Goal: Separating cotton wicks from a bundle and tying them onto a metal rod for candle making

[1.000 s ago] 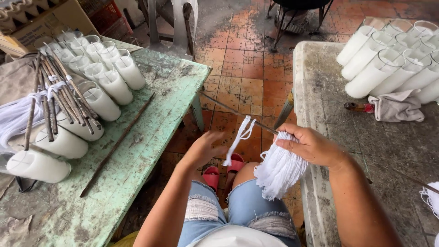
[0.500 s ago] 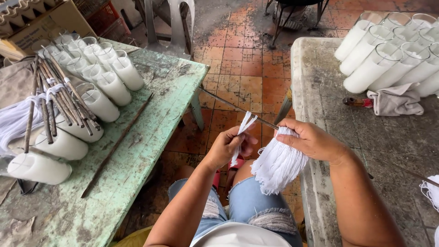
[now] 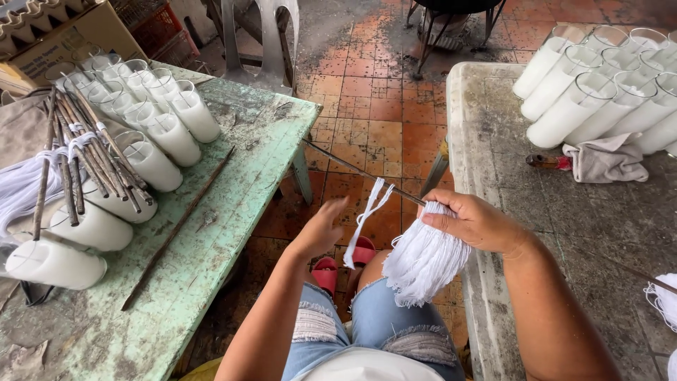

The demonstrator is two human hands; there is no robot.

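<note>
My right hand (image 3: 474,223) grips a thin dark rod (image 3: 352,168) together with a thick bundle of white strings (image 3: 423,259) that hangs from it over my lap. A separate pair of white strings (image 3: 367,215) dangles from the rod a little left of the bundle. My left hand (image 3: 321,229) is just left of that pair, fingers spread, with nothing gripped. I sit between two tables in torn denim shorts.
On the worn green table (image 3: 240,197) at left lie glass candles (image 3: 173,134), a pile of rods with white strings (image 3: 77,162) and one loose rod (image 3: 176,229). The grey table (image 3: 522,212) at right bears stacked glass candles (image 3: 585,99) and a cloth (image 3: 606,161). Red sandals (image 3: 326,271) show below.
My left hand, which pinched the loose pair of strings half a second ago, has let go and dropped back to the left, fingers apart. My right hand keeps the rod and bundle.
</note>
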